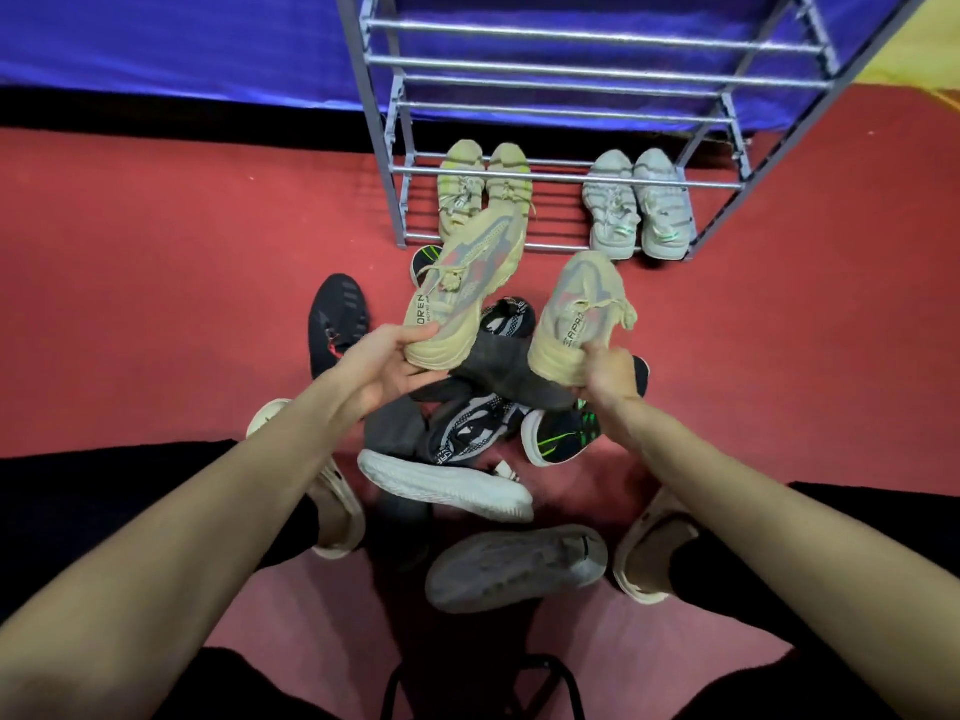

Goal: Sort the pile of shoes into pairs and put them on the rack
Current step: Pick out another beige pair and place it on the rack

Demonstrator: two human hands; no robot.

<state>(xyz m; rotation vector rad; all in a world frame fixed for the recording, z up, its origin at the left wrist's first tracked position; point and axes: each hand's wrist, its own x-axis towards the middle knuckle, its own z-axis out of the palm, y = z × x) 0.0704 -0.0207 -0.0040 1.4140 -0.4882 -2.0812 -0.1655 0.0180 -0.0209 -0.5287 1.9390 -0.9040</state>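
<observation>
My left hand (387, 363) grips the heel of a beige sneaker (467, 283) with grey and pink panels, toe pointing toward the rack. My right hand (608, 376) grips the heel of its matching beige sneaker (582, 309). Both shoes hang above the pile of shoes (467, 423) on the red floor. The grey metal rack (545, 171) stands just beyond. On its lowest shelf sit a yellow-green pair (483, 184) at the left and a light grey pair (639, 205) at the right.
A black shoe (337, 319) lies left of the pile, a white-soled shoe (447, 480) and an upturned grey sole (514, 566) nearer me. My feet in beige slip-ons (337, 511) flank the pile. A blue cover (182, 39) hangs behind the rack.
</observation>
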